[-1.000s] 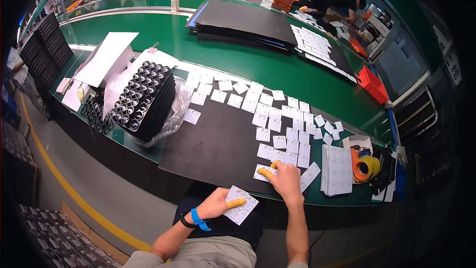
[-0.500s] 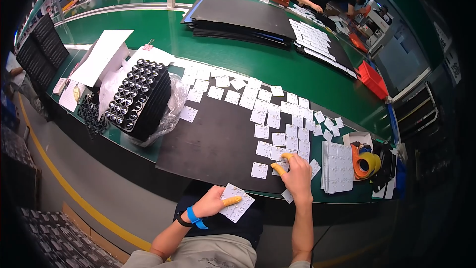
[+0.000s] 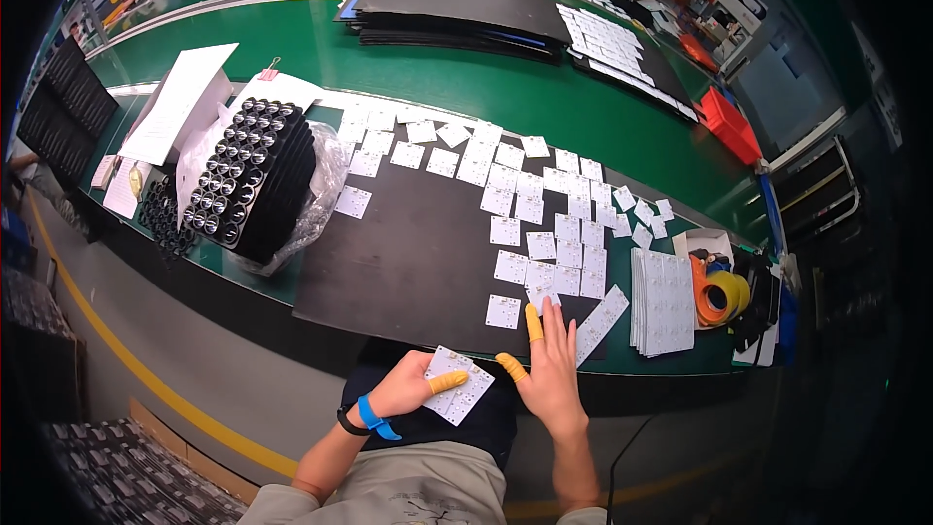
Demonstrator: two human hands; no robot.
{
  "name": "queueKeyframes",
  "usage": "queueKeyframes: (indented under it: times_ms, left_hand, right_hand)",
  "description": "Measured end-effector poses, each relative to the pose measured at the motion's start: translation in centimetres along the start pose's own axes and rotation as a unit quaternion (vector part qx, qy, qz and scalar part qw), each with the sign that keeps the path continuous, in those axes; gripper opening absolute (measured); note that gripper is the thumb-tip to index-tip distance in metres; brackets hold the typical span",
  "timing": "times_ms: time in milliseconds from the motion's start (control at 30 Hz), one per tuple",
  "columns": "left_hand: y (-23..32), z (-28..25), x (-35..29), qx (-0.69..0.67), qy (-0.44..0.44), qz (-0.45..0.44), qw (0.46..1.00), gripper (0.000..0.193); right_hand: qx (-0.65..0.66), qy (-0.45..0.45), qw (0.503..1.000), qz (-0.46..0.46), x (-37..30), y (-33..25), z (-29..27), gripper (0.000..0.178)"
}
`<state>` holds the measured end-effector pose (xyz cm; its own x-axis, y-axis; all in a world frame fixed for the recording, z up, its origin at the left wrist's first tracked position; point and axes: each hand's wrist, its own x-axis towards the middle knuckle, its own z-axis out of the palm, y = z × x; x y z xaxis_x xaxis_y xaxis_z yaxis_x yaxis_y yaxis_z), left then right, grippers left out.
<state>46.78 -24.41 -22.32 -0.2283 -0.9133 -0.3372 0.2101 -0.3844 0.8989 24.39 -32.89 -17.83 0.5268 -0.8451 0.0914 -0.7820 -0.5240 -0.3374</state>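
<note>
My left hand [image 3: 413, 386] is closed on a few white circuit boards [image 3: 457, 391], its yellow-covered thumb pressed on top of them just in front of the table's near edge. My right hand [image 3: 546, 369] is spread, its yellow-covered thumb and index finger apart. Its fingertips reach a square white circuit board [image 3: 544, 299] on the black mat [image 3: 389, 277]; whether they press on it I cannot tell. Another square board [image 3: 502, 311] lies just left of those fingertips. To the right of my hand a long white board strip [image 3: 603, 324] lies aslant across the mat's edge.
Many white boards cover the mat's far and right parts. A stack of black trays with round silver-lined cups [image 3: 248, 170] stands left. On the right are stacked board panels [image 3: 664, 301], yellow tape [image 3: 729, 294] and a red bin [image 3: 729, 124]. Black sheets [image 3: 457, 5] lie beyond; co-workers sit farther off.
My right hand has moved down and left, opening from a bent, pinch-like shape to spread fingers. The long strip beside it is more exposed. My left hand still holds its boards.
</note>
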Motion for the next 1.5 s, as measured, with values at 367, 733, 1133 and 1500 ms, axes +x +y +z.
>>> queueKeyframes:
  times_ms: [367, 733, 1133, 1500]
  left_hand:
    - [-0.7, 0.4, -0.3, -0.039, -0.002, -0.008, 0.999, 0.028]
    - [-0.4, 0.0, -1.6, -0.024, 0.013, -0.008, 1.000, 0.029]
    - [-0.6, 0.0, -1.6, -0.040, 0.012, -0.011, 0.999, 0.028]
    - [1.0, 1.9, 0.6, 0.010, -0.034, 0.069, 0.997, 0.029]
  right_hand:
    - [0.009, -0.030, 0.998, 0.057, -1.7, -3.1, -0.4, 0.080]
    - [0.031, 0.009, 0.999, 0.036, -0.4, -3.5, 1.0, 0.050]
    - [0.149, 0.131, 0.978, -0.057, 1.0, -1.3, 2.1, 0.035]
    - [0.232, 0.099, 0.956, -0.151, 1.2, -1.9, 1.2, 0.018]
